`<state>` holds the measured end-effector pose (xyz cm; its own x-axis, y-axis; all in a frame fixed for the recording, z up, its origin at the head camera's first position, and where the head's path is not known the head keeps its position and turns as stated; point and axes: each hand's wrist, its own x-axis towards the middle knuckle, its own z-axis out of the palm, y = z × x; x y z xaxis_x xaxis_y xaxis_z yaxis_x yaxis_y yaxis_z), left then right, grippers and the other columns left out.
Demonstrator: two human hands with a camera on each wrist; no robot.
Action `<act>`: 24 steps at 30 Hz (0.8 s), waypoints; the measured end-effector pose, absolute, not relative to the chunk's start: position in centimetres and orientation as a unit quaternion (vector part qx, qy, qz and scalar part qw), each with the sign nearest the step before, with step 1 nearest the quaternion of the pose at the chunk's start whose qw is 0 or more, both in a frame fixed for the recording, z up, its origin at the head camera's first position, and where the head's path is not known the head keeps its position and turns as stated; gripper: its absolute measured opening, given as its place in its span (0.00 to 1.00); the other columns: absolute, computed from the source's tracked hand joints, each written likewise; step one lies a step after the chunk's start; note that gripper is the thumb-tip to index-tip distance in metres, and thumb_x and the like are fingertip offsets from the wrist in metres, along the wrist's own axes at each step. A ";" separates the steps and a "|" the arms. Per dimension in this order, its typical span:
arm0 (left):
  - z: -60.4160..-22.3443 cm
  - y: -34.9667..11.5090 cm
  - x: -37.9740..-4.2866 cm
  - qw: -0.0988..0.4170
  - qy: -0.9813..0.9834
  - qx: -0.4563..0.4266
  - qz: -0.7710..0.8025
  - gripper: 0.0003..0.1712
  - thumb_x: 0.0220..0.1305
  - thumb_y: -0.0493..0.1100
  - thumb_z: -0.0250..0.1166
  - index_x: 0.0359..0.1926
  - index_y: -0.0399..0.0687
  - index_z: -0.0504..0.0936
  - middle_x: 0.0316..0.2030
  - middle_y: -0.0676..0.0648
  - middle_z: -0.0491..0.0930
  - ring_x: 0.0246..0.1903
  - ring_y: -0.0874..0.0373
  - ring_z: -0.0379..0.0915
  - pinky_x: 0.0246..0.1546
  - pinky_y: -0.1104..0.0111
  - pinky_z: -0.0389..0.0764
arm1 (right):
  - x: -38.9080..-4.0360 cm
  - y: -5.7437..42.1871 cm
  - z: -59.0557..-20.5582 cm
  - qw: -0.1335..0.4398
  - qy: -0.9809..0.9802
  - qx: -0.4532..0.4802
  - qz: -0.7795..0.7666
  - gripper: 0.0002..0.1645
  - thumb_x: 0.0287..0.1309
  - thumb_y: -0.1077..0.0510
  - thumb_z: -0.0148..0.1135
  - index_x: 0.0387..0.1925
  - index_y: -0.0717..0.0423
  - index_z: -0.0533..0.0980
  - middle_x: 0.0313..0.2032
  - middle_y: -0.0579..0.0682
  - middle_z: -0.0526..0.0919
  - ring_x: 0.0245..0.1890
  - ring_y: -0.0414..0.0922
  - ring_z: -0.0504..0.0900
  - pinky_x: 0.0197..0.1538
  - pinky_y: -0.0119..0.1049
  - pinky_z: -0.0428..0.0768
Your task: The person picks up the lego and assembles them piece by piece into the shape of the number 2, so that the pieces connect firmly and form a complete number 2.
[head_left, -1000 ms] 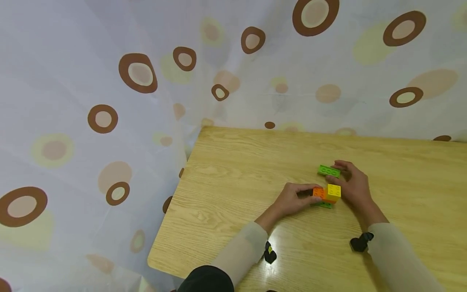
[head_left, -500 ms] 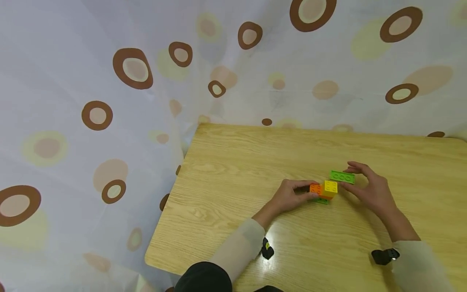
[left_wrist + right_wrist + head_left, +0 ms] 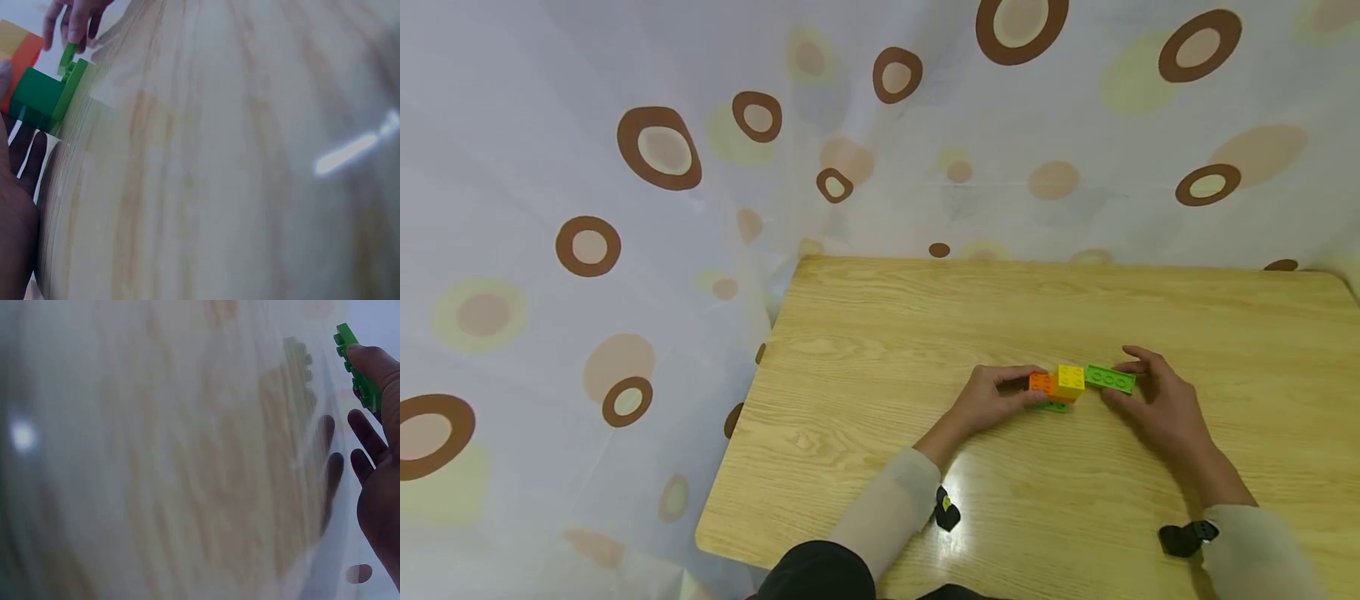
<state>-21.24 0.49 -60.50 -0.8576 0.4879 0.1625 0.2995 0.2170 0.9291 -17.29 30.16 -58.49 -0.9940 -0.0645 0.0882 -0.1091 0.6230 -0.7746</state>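
In the head view my left hand grips a small stack of toy building bricks from its left side. An orange brick carries a yellow brick at its right end. Beneath it, the left wrist view shows a dark green brick on a light green base piece. Just right of the stack, a long light green brick is pinched between thumb and fingers of my right hand. Its hollow side faces up; in the right wrist view its studs point at the table. Whether it touches the stack I cannot tell.
Both hands work over a wooden table. Patterned cloth hangs behind it and along its left side. A black camera is strapped to each wrist. Light glares off the tabletop near my left forearm.
My right hand took the long green brick from behind the stack, moved right with it, then brought it down beside the yellow brick. My left hand keeps its grip on the stack, roughly in place.
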 end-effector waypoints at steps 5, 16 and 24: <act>-60.6 0.5 -21.3 0.081 0.782 0.252 0.565 0.24 0.68 0.51 0.75 0.63 0.57 0.87 0.58 0.57 0.86 0.57 0.73 0.79 0.58 0.77 0.77 | -17.3 29.9 -58.7 0.041 -0.893 0.033 0.447 0.49 0.69 0.49 0.73 0.83 0.45 0.58 0.61 0.57 0.79 0.70 0.69 0.71 0.70 0.21 0.60; -60.4 0.3 -21.2 0.083 0.780 0.257 0.564 0.24 0.68 0.52 0.75 0.64 0.57 0.87 0.58 0.57 0.86 0.57 0.74 0.79 0.58 0.77 0.78 | -17.6 30.2 -57.5 0.058 -0.895 0.090 0.432 0.54 0.65 0.61 0.75 0.83 0.48 0.55 0.58 0.63 0.79 0.65 0.75 0.69 0.66 0.78 0.60; -60.5 0.4 -21.2 0.089 0.774 0.255 0.572 0.24 0.69 0.51 0.75 0.64 0.57 0.87 0.58 0.56 0.86 0.56 0.73 0.79 0.55 0.77 0.80 | -18.7 31.9 -56.0 0.073 -0.923 0.153 0.345 0.60 0.52 0.69 0.81 0.81 0.61 0.56 0.49 0.70 0.84 0.54 0.73 0.74 0.61 0.77 0.63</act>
<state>-21.18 0.37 -60.53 -0.8536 0.4977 0.1538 0.2928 0.2143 0.9318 -18.68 31.88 -55.99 -0.9423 -0.2325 0.2408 -0.3335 0.7144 -0.6152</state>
